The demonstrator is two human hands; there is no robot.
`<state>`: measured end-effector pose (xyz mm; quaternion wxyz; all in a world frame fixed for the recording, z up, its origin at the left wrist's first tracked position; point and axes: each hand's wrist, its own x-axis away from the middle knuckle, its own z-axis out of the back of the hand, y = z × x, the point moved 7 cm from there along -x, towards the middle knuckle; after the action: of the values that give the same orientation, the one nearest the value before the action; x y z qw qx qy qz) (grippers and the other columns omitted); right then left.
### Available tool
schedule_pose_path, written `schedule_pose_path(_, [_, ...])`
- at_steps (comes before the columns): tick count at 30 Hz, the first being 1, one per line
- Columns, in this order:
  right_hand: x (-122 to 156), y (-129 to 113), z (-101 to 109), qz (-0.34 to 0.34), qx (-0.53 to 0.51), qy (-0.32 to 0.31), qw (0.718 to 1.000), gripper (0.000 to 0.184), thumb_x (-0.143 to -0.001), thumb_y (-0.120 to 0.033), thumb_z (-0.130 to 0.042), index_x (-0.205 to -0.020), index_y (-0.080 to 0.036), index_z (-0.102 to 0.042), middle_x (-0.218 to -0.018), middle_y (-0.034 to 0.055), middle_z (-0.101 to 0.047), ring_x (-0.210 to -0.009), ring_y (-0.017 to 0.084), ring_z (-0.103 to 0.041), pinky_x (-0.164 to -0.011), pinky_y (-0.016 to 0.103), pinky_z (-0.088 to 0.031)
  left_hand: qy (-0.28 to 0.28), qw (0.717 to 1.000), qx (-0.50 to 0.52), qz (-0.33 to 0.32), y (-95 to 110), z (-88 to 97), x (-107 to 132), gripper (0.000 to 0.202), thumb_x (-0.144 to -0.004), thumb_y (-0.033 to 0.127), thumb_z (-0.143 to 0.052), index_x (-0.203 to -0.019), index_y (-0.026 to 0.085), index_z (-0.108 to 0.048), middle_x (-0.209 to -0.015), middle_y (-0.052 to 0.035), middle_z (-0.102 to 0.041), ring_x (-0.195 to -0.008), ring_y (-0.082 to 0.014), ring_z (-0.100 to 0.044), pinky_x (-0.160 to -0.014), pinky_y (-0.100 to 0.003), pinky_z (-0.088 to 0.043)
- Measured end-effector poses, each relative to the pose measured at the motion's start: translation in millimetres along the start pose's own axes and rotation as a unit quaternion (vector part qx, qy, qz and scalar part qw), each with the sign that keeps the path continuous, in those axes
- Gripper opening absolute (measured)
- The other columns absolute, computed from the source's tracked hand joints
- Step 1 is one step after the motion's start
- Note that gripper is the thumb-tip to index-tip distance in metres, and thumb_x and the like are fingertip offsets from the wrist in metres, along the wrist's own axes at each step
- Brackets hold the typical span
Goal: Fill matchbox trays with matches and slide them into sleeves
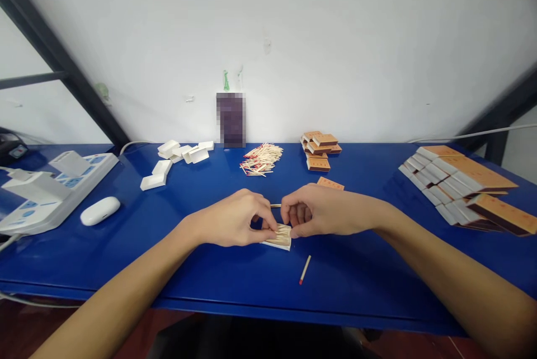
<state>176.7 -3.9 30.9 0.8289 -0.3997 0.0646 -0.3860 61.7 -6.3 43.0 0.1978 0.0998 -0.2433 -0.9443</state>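
Note:
A small white matchbox tray (278, 245) lies on the blue table in front of me, with wooden matches (283, 232) in it. My left hand (241, 219) reaches over the tray's left part, its thumb and fingertips closed on the matches. At the right end, my right hand (325, 211) has curled fingers, with thumb and forefinger at the tray's edge. One match (275, 206) lies just behind the tray, between the hands, partly hidden. Another loose match (305, 269) with a red head rests nearer the front edge. Fingers cover much of the tray.
Behind are a match pile (263, 159), white trays (184, 152) and orange matchbox sleeves (319, 149). One sleeve (331, 183) lies behind my right hand. Stacked matchboxes (457, 185) stand right. A power strip (62, 191) and white earbud case (100, 211) sit left.

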Motion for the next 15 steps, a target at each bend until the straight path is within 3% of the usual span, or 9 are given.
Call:
schedule_pose_path(5, [3, -1, 6, 0.002, 0.037, 0.019, 0.999, 0.001, -0.079, -0.02, -0.062, -0.079, -0.021, -0.062, -0.07, -0.0021, -0.065, -0.063, 0.013, -0.061, -0.056, 0.023, -0.046, 0.048, 0.999, -0.023, -0.012, 1, 0.7, -2, 0.014, -0.09, 0.031, -0.065, -0.087, 0.019, -0.073, -0.08, -0.0003, -0.072, -0.074, -0.0135, -0.058, -0.073, -0.028, -0.042])
schedule_pose_path(8, [12, -5, 5, -0.012, 0.072, -0.011, 0.997, 0.006, -0.076, -0.024, -0.068, -0.081, -0.022, -0.067, -0.072, -0.0024, -0.066, -0.065, 0.013, -0.061, -0.057, 0.023, -0.045, 0.075, 0.997, -0.03, -0.004, 0, 5.4, 0, 0.023, -0.088, 0.04, -0.066, -0.094, 0.018, -0.07, -0.088, -0.0019, -0.07, -0.08, -0.0147, -0.059, -0.076, -0.028, -0.043])
schedule_pose_path(12, [21, -13, -17, -0.029, 0.092, -0.114, 0.989, 0.015, -0.07, -0.024, -0.075, -0.085, -0.023, -0.073, -0.074, -0.0021, -0.066, -0.065, 0.014, -0.06, -0.054, 0.023, -0.042, 0.029, 0.997, -0.075, 0.004, 0, 0.5, 1, 0.051, -0.073, 0.057, -0.075, -0.107, 0.019, -0.067, -0.093, -0.0034, -0.064, -0.086, -0.0193, -0.058, -0.078, -0.03, -0.043])
schedule_pose_path(15, [21, -13, -26, -0.034, 0.121, -0.148, 0.981, 0.004, -0.074, -0.021, -0.07, -0.076, -0.022, -0.073, -0.07, -0.0024, -0.064, -0.063, 0.013, -0.058, -0.054, 0.023, -0.04, -0.01, 0.996, -0.087, -0.002, 0, -7.0, 0, 0.052, -0.075, 0.051, -0.075, -0.117, 0.022, -0.065, -0.092, -0.0033, -0.062, -0.084, -0.0195, -0.058, -0.074, -0.029, -0.042])
